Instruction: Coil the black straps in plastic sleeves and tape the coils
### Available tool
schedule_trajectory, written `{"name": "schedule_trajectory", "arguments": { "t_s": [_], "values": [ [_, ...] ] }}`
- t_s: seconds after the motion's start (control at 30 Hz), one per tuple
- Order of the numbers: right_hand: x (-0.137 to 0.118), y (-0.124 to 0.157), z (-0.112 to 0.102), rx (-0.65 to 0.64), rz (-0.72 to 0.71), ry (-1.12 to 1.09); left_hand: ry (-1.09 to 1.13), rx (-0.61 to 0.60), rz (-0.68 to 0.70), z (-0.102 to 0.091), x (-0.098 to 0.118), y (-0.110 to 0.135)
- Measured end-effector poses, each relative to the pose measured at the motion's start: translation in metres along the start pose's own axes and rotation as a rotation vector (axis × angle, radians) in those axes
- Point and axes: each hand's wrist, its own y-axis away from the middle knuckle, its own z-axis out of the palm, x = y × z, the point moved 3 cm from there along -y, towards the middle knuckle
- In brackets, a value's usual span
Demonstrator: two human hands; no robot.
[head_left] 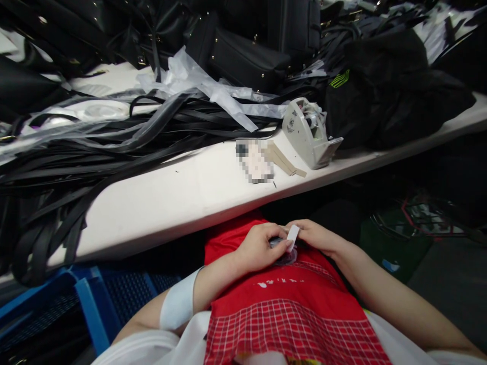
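Observation:
Both my hands rest in my lap over a red apron point(289, 309), below the front edge of the white table point(182, 197). My left hand point(261, 248) is curled shut around a small dark object point(281, 251) that is mostly hidden. My right hand point(317, 236) pinches a small white strip, tape or a label point(292, 236), right against that object. The two hands touch each other.
A heap of black straps point(95, 147) covers the table's left side. A tape dispenser point(310, 132) and tan card pieces point(283, 159) sit near the edge, black bags point(247, 61) and clear plastic point(213, 91) behind. A blue crate point(91, 304) stands below left.

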Motion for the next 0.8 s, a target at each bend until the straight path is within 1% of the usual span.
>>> {"name": "schedule_trajectory", "arguments": {
  "t_s": [0.07,0.13,0.2,0.27,0.37,0.43,0.53,0.67,0.73,0.8],
  "values": [
    [0.0,0.002,0.004,0.079,-0.029,-0.086,0.005,0.038,0.002,-0.001,0.0,0.002],
    [-0.002,0.004,0.006,0.164,-0.087,-0.077,-0.001,0.119,-0.035,-0.002,-0.002,0.004],
    [-0.004,0.006,0.007,0.233,-0.167,-0.001,0.005,0.201,-0.115,-0.003,-0.006,0.006],
    [-0.005,0.006,0.007,0.272,-0.204,0.054,0.091,0.194,-0.226,-0.001,-0.013,0.005],
    [-0.004,0.005,0.007,0.271,-0.169,0.049,0.289,0.116,-0.375,0.005,-0.019,0.002],
    [-0.005,0.006,0.006,0.237,-0.14,0.023,0.304,0.125,-0.418,0.005,-0.02,0.001],
    [-0.007,0.01,0.004,0.187,-0.123,0.014,0.212,0.15,-0.409,0.005,-0.017,0.002],
    [-0.012,0.014,0.0,0.193,-0.144,0.084,0.14,0.167,-0.369,0.005,-0.015,0.003],
    [-0.013,0.014,0.0,0.202,-0.166,0.124,0.178,0.178,-0.379,0.007,-0.018,0.003],
    [-0.016,0.014,0.001,0.202,-0.19,0.168,0.254,0.158,-0.405,0.009,-0.021,0.003]
  ]
}}
